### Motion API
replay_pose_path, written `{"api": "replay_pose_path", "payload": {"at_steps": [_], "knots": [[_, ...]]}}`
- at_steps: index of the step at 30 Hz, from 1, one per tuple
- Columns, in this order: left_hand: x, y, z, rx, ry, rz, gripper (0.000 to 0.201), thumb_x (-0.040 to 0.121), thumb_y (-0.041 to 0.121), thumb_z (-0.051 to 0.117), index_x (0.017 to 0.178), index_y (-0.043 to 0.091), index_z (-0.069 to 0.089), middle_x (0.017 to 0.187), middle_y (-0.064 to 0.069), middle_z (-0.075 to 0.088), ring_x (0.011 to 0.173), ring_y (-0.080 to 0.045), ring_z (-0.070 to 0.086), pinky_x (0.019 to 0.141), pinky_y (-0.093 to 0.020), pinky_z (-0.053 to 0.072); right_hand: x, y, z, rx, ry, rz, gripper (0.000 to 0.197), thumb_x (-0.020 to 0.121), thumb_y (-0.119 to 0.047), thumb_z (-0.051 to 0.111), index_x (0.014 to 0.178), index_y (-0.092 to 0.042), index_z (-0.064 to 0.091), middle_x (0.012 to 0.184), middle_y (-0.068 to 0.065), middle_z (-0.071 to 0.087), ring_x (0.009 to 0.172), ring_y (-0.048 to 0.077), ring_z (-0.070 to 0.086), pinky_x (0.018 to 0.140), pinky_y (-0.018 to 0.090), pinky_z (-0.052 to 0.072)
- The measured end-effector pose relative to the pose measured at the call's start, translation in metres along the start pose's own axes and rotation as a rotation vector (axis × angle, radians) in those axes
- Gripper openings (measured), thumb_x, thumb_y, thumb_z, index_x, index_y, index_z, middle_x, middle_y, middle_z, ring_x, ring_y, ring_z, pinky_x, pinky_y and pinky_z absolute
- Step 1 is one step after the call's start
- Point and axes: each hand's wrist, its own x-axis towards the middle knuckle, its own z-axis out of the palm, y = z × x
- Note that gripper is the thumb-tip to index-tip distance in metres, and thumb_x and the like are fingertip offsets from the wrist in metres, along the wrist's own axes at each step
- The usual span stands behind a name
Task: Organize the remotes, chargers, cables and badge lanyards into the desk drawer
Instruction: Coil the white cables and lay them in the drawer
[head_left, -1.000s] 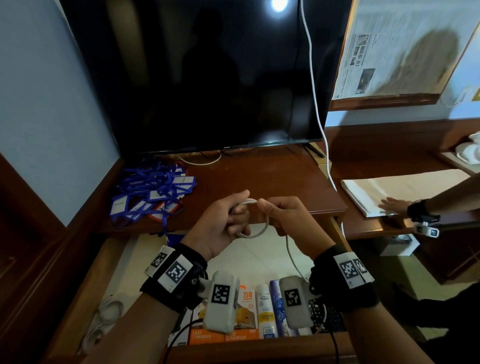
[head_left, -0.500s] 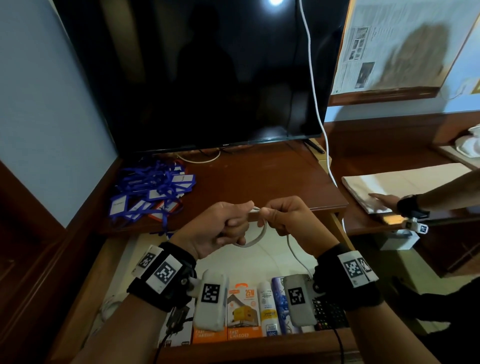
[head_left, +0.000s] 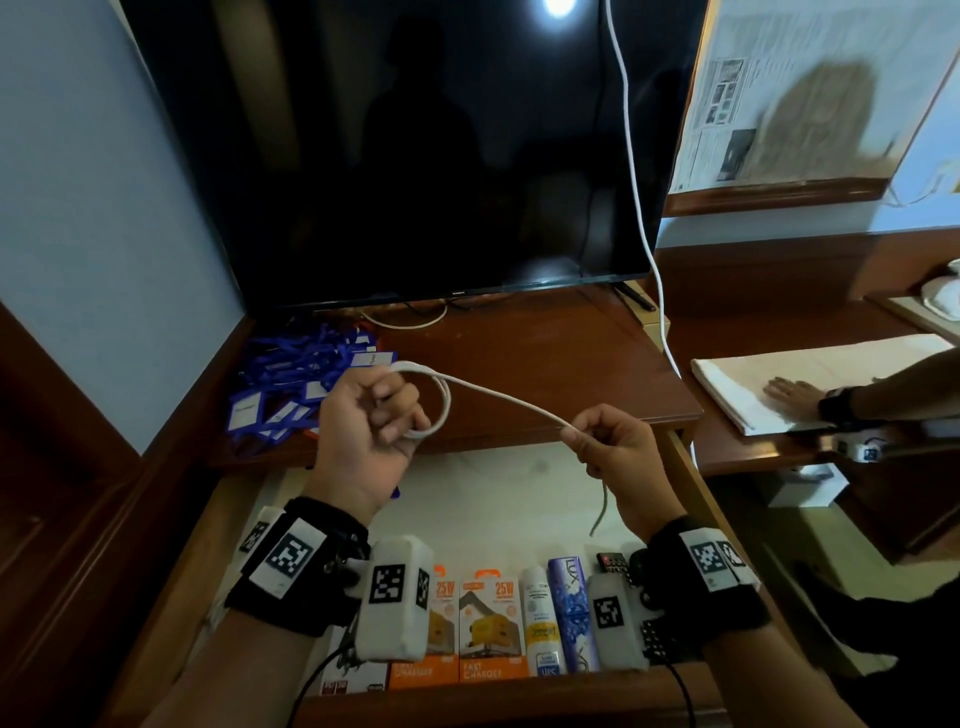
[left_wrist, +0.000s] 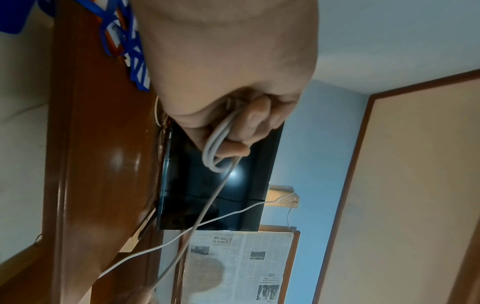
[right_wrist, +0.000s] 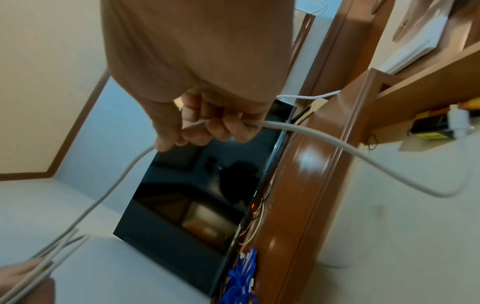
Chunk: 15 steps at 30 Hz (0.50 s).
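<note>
Cable (head_left: 506, 402) between both curled hands

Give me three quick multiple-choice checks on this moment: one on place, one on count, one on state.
1. Where is the pile of blue lanyards?
A. on the desk, left of the TV
B. in the drawer
C. on the newspaper

2. How many orange charger boxes show in the drawer?
A. none
B. two
C. five

3. How is the white cable held?
A. lying loose
B. by one hand only
C. coiled in the left hand, stretched to the right hand

Key: A, they lie on the desktop; B, two 25W boxes side by side; C, both hands grip it.
</note>
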Motion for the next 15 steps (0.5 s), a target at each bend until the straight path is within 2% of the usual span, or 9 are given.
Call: {"api": "replay_pose_path", "payload": {"at_steps": [3, 6, 11, 13, 15], "knots": [[0.002, 0.001, 0.006, -0.023, 0.014, 0.093, 0.034, 0.097, 0.024, 0.035, 0.064, 0.018, 0.042, 0.051, 0.006, 0.029, 0.041, -0.008, 0.029, 0.063, -0.023, 0.039, 0.0, -0.002, 0.005, -0.049, 0.02, -0.014, 0.019, 0.082, 0.002, 0.068, 0.068, -0.007, 0.058, 0.055, -0.005, 0.052, 0.051, 0.004, 0.045, 0.05, 0.014, 0.039], [0.005, -0.002, 0.012, 0.049, 0.035, 0.152, 0.035, 0.103, 0.025, 0.032, 0.07, 0.016, 0.042, 0.051, 0.006, 0.032, 0.043, -0.009, 0.03, 0.067, -0.025, 0.04, 0.0, -0.011, 0.01, -0.139, 0.003, -0.052, 0.019, 0.078, 0.004, 0.071, 0.064, -0.005, 0.061, 0.05, -0.008, 0.055, 0.047, 0.005, 0.047, 0.049, 0.016, 0.041], [0.009, -0.006, 0.015, 0.258, 0.046, 0.261, 0.031, 0.105, 0.026, 0.031, 0.08, 0.014, 0.046, 0.056, 0.005, 0.032, 0.048, -0.01, 0.033, 0.072, -0.029, 0.042, -0.008, -0.027, 0.016, -0.341, -0.157, -0.061, 0.019, 0.079, -0.002, 0.072, 0.063, -0.01, 0.065, 0.054, 0.007, 0.058, 0.048, 0.014, 0.049, 0.054, 0.029, 0.046], [0.009, -0.008, 0.017, 0.372, 0.018, 0.3, 0.032, 0.105, 0.025, 0.031, 0.081, 0.013, 0.048, 0.056, 0.004, 0.035, 0.049, -0.011, 0.036, 0.072, -0.031, 0.041, -0.01, -0.034, 0.019, -0.382, -0.238, -0.077, 0.018, 0.08, -0.004, 0.071, 0.064, -0.01, 0.066, 0.055, 0.008, 0.059, 0.048, 0.014, 0.05, 0.054, 0.028, 0.046], [0.007, -0.012, 0.02, 0.528, -0.007, 0.324, 0.033, 0.105, 0.024, 0.029, 0.081, 0.012, 0.049, 0.056, 0.003, 0.038, 0.052, -0.012, 0.039, 0.074, -0.034, 0.041, -0.01, -0.041, 0.022, -0.411, -0.307, -0.093, 0.021, 0.081, -0.005, 0.07, 0.064, -0.014, 0.066, 0.053, 0.002, 0.058, 0.047, 0.01, 0.049, 0.053, 0.024, 0.046]]}}
